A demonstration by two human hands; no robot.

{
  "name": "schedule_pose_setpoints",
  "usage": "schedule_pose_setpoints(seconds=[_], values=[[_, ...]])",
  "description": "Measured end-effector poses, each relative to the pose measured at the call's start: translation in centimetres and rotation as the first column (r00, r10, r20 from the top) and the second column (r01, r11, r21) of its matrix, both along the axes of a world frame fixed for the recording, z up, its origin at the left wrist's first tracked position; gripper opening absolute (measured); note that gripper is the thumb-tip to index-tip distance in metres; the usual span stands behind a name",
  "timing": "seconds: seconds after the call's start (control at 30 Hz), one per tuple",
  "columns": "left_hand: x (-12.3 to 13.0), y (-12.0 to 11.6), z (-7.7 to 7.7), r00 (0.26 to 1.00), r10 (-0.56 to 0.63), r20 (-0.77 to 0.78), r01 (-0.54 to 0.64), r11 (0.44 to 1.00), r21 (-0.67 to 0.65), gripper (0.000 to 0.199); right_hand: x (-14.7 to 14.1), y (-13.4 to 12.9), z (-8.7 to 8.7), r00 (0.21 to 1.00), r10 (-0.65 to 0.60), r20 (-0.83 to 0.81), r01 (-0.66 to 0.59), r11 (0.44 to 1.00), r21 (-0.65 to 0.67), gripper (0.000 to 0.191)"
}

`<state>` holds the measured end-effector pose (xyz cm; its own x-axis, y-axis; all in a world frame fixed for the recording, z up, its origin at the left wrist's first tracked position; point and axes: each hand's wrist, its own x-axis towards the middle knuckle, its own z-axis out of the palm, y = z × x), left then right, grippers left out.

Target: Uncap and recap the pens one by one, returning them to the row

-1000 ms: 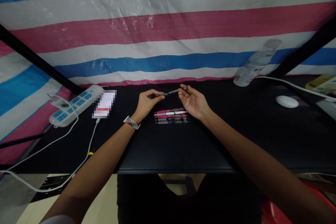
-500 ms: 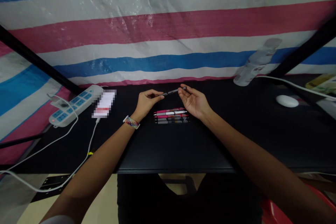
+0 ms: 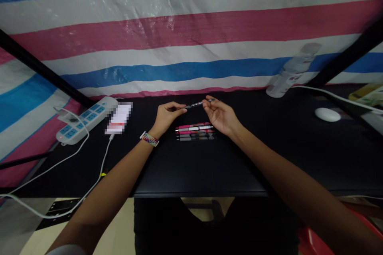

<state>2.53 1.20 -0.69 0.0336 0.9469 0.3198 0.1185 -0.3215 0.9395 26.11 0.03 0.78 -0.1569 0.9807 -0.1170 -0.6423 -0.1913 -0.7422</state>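
My left hand (image 3: 168, 116) pinches the dark left end of a slim pen (image 3: 196, 104) between thumb and fingers. At the pen's right end, my right hand (image 3: 220, 114) holds it in its fingertips, palm turned up. The pen lies nearly level between the two hands, above the black table. Just nearer to me, several pens (image 3: 195, 128) rest side by side, the farther ones pink, red and white, the nearer ones grey and dark.
A power strip (image 3: 86, 120) and a blurred-out phone (image 3: 119, 118) with white cables (image 3: 104, 155) are on the left. To the right stand a clear bottle (image 3: 287, 73) and a white mouse-like object (image 3: 327, 114). A striped sheet (image 3: 185, 32) hangs behind the table (image 3: 203, 171).
The pen between my hands looks slightly more level, and the fingers of my right hand have shifted a little. The pens on the table have not moved.
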Motion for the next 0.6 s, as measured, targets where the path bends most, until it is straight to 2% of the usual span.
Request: schedule_pose_setpoints(seconds=[0.17,0.3,0.4,0.47,0.53,0.6], values=[[0.1,-0.1,0.1,1.000,-0.005,0.019,0.005,1.000,-0.005,0.022,-0.2,-0.3,0.5,0.996,0.044,-0.081,-0.047,0.998,-0.033,0.026],[0.1,-0.1,0.3,1.000,-0.007,0.019,0.007,1.000,-0.012,0.023,0.1,-0.3,0.6,0.997,0.041,-0.062,-0.042,0.999,-0.021,0.021],[-0.1,-0.1,0.5,1.000,-0.012,0.009,0.012,1.000,-0.007,0.022,0.3,0.0,0.1,0.994,-0.021,0.107,0.014,0.998,0.068,0.014],[-0.3,-0.1,0.7,1.000,-0.009,-0.022,0.010,1.000,0.016,0.022,0.5,0.3,-0.3,0.966,-0.074,0.246,0.037,0.988,0.152,0.017],[-0.4,-0.2,0.8,0.997,-0.024,-0.078,0.028,0.999,0.041,0.022,0.9,0.6,-0.6,0.923,-0.113,0.369,0.031,0.975,0.220,0.022],[-0.4,-0.4,1.0,0.986,-0.060,-0.157,0.070,0.996,0.057,0.020,1.5,0.8,-0.6,0.863,-0.112,0.493,-0.030,0.962,0.272,0.024]])
